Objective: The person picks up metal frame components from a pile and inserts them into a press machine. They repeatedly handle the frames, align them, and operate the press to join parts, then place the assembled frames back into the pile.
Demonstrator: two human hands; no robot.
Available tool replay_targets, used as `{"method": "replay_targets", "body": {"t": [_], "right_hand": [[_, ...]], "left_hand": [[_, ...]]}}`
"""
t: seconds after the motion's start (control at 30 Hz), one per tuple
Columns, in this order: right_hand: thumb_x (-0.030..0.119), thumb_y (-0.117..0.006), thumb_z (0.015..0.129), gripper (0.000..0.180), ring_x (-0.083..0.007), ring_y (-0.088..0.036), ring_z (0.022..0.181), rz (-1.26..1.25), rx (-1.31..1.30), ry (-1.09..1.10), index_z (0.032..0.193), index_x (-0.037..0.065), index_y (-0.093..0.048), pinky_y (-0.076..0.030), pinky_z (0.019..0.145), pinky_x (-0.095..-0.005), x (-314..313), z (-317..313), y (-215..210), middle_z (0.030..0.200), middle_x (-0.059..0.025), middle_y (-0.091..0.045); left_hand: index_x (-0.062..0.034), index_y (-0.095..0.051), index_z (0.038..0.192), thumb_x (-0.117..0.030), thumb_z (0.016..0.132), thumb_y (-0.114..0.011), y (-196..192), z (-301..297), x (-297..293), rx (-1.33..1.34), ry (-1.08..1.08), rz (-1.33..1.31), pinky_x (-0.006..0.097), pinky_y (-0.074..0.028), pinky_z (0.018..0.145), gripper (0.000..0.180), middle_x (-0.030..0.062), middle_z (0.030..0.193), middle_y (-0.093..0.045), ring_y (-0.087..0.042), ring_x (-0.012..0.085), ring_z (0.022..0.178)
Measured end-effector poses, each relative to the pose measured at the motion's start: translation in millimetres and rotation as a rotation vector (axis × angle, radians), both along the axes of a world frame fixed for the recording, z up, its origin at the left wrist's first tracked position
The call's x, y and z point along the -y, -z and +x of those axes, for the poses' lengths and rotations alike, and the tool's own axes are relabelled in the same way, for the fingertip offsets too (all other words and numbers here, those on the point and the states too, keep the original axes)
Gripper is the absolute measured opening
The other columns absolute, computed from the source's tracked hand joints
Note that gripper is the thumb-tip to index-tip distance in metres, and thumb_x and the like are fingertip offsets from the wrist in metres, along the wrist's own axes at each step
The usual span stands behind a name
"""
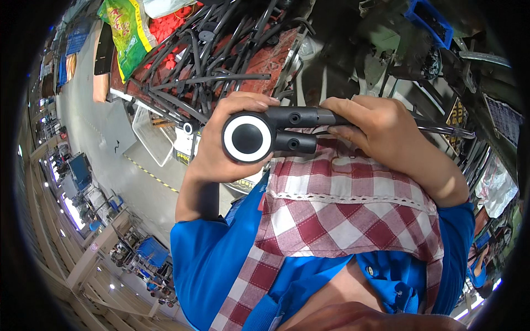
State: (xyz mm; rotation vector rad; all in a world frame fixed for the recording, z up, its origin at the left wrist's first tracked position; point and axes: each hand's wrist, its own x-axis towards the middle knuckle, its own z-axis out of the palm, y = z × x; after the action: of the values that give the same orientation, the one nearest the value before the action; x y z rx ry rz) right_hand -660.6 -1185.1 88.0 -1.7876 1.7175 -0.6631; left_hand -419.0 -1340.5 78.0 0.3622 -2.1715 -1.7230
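Red tabletop (276, 62) beyond; left fingers (243, 103) curled round white-ringed black fitting (260, 137), right fingers (348, 109) closed on dark tube (327, 117).

Joint (287, 117): black, plastic by the look of it, smooth, with a soft sheen
Cap (247, 138): we see matt black, ringed by smooth white
Tube (327, 116): dark grey, apparently metal, with a dull shine
Apron (353, 171): woven checked cloth, matt, trimmed with lacy braid
Shirt (221, 259): blue cloth, matt, softly creased
Table (279, 54): its red top looks scuffed and rough to us
Rods (221, 80): dark metal as we read it, glossy in streaks
Sack (128, 36): glossy, wrinkled plastic film, by the table's left edge
Crate (148, 144): white plastic, below the table's left edge
Floor (110, 127): smooth grey, faintly shiny
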Motion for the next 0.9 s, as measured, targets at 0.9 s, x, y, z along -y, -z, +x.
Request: {"method": "replay_targets", "body": {"t": [0.9], "right_hand": [[0.031,-0.059,0.087,0.037,-0.0442,-0.061,0.084,0.497,-0.051,0.749,0.120,0.014,-0.053,-0.046,0.071,-0.0534,-143.6,-55.4,86.5,0.086,-0.0224,-0.065]], "left_hand": [[-0.0021,-0.059,0.117,-0.028,0.084,-0.067,106.7,-289.0,-61.8,0.077,0.323,-0.392,0.044,-0.049,0.080,0.043,0.0200,0.103,-0.058,-0.060,0.0377,0.092]]}}
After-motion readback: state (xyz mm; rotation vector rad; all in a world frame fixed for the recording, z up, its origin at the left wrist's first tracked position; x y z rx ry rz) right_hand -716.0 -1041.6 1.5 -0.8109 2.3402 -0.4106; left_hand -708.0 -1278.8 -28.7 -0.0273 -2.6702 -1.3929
